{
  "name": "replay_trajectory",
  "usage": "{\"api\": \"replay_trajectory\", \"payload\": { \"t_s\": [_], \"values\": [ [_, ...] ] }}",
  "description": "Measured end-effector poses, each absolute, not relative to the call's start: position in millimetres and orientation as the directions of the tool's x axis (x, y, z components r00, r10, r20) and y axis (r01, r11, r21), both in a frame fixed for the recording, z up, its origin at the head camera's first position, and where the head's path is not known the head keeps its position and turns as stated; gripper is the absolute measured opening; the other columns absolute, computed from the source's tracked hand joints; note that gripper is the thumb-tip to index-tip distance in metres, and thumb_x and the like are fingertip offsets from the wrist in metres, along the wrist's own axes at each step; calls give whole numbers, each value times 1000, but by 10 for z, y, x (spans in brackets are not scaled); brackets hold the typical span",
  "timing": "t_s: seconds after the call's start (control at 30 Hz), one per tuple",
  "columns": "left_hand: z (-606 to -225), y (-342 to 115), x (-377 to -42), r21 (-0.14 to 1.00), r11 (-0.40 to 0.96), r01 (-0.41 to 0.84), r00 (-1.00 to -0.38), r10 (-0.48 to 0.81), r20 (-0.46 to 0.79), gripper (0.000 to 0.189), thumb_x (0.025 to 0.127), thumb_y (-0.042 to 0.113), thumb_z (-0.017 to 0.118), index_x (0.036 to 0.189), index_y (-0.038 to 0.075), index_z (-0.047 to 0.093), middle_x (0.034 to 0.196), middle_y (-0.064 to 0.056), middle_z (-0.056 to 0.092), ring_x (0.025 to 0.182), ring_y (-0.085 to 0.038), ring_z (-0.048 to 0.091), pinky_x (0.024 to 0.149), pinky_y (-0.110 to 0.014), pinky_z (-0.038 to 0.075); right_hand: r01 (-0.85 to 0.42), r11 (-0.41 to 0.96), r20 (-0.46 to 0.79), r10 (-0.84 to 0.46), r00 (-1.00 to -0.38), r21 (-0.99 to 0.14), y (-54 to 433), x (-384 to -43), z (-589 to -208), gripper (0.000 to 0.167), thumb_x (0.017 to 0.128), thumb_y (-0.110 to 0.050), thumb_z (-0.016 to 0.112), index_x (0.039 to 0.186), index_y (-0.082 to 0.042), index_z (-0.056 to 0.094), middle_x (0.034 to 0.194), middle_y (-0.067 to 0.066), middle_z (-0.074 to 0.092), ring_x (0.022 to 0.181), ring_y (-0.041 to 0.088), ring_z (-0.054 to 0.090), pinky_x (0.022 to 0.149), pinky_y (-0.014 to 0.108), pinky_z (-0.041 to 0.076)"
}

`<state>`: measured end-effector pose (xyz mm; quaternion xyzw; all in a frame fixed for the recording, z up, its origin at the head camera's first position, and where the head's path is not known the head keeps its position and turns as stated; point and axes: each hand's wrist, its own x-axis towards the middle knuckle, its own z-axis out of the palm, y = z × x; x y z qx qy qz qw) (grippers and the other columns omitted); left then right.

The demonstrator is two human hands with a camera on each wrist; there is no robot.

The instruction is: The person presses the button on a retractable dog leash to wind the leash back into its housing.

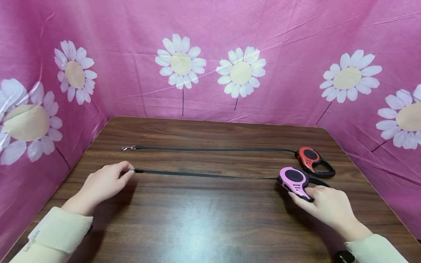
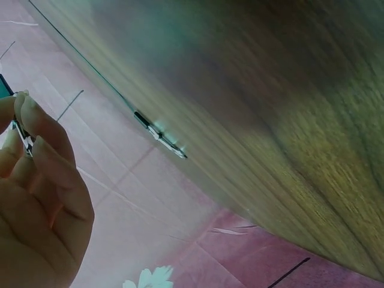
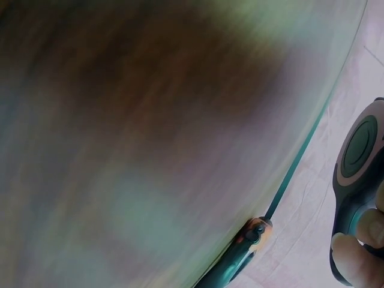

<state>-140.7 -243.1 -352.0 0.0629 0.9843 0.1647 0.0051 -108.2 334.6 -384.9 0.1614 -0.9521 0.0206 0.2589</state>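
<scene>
My left hand [image 1: 106,181] pinches the metal clip [image 2: 24,139] at the end of a black leash strap [image 1: 190,174]. The strap runs straight across to a pink and black retractable leash [image 1: 294,179]. My right hand [image 1: 330,204] grips that leash by its handle, with the fingers wrapped round it in the right wrist view. Behind it lies a red and black retractable leash [image 1: 308,157]. Its own strap [image 1: 213,149] stretches left along the table and ends in a silver clip [image 1: 128,148], which neither hand touches.
Everything is over a dark wooden table [image 1: 197,226] with rounded far corners. A pink cloth [image 1: 210,22] printed with white daisies hangs around its back and sides. Light glares off the table's front middle.
</scene>
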Motion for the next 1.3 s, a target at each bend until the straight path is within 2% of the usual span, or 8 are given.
{"api": "replay_trajectory", "payload": {
  "t_s": [0.97, 1.3],
  "values": [
    [-3521, -2291, -1442, 323, 933, 158, -987, 156, 31, 16, 99, 32, 54, 105, 21, 65, 101, -6, 73, 89, -30, 69, 62, -56, 47, -372, 926, 533, -348, -771, 68, 3239, -1117, -3853, 54, 79, -58, 68, 55, -28, 30, 55, -13, 35, 44, 6, 26, 40, 29, 21],
    [-3519, -2271, -1441, 317, 932, 174, -985, 164, 56, 15, 98, 31, 56, 103, 21, 66, 98, -6, 73, 87, -30, 70, 61, -56, 47, -340, 939, 507, -267, -820, -55, 3108, -1090, -3806, 50, 74, -46, 80, 58, -29, 36, 58, -12, 35, 48, 4, 33, 42, 29, 27]
  ]
}}
